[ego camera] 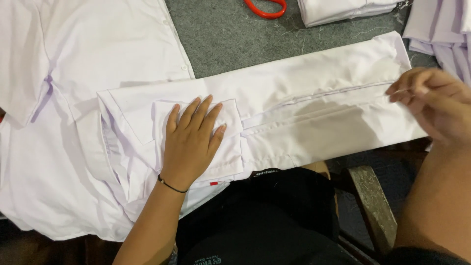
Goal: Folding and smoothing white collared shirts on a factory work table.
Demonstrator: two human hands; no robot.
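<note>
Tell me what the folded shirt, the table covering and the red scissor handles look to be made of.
Folded shirt: thin white woven cloth, matte, likely cotton or a blend; it creases softly under the left hand.
Table covering: grey felt-like fabric, fuzzy, with loose threads clinging to it.
Scissor handles: smooth, glossy red, probably plastic.

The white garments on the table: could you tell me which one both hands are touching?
The folded white shirt lying lengthwise across the middle: the left hand presses its pocket and the right hand pinches its end. The others lie untouched.

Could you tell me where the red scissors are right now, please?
In the head view, the red scissors lie at the top edge on the grey table, left of a folded white stack.
</note>
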